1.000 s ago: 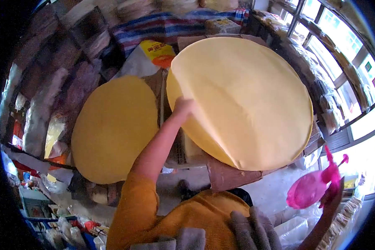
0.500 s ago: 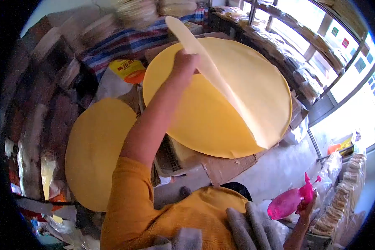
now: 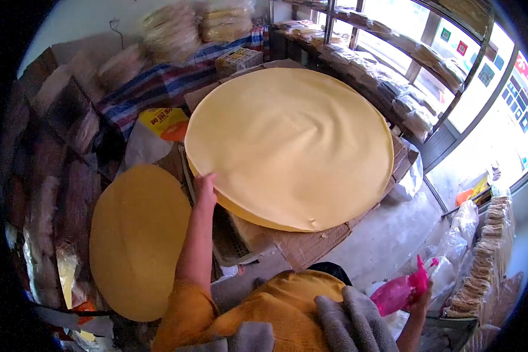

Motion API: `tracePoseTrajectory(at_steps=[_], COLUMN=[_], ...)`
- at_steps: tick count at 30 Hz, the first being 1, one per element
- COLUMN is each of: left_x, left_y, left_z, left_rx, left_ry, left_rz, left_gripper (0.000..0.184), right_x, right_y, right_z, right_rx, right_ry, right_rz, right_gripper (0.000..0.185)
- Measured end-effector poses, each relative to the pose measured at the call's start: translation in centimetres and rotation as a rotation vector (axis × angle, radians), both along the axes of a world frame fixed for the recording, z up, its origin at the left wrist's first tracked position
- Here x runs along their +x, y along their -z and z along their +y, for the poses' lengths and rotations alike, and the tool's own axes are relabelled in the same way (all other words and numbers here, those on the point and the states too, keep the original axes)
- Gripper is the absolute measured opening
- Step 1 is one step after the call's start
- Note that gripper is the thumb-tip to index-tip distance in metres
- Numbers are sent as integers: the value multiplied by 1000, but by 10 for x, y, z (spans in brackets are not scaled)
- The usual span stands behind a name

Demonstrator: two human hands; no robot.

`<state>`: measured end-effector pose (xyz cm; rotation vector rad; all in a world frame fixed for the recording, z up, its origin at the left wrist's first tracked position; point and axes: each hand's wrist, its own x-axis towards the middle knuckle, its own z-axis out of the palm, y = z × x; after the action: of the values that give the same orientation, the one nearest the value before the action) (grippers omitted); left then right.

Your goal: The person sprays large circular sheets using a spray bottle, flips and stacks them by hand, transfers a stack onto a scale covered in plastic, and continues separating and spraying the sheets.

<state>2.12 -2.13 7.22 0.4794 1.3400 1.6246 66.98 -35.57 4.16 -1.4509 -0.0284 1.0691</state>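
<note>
- Pale yellow sheet (image 3: 290,146) lies spread ahead and to the right of the left hand (image 3: 205,189), over a deeper yellow layer (image 3: 247,217); half a second ago it was lifted and folded back.
- Ripples beyond that hand suggest it has settled but is not yet smooth.
- Left hand: fingers curled at the sheet's near edge; whether they pinch it, I cannot tell.
- Right hand (image 3: 421,298): wrapped around a pink spray bottle (image 3: 392,295), well apart from the sheet.

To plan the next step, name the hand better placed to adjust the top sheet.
Probably the left hand: it is at the edge of the top sheet, while the right hand holds the pink bottle.
</note>
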Motion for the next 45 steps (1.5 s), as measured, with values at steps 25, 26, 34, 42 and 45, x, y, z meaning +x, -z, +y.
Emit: tracePoseTrajectory(at_steps=[25,26,34,42,45], left_x=[-165,-209,-395,-377,-354], left_y=[60,82,95,194,250], left_z=[-52,-61,-337,-585,-631], left_rx=[-21,48,12,-264,433], left_ry=[-271,-258,-654,-1175,-867], left_rz=[153,78,139,103,-254], left_gripper=[16,15,33,40,36], right_x=[-32,-36,-129,-190,-200], right_y=[2,1,-76,-88,-78], right_z=[45,54,104,133,137], right_rx=[-6,3,61,-2,108], right_ry=[-127,-117,-315,-619,-563], right_rz=[-144,-183,-260,-440,-375], right_gripper=[43,45,54,59,59])
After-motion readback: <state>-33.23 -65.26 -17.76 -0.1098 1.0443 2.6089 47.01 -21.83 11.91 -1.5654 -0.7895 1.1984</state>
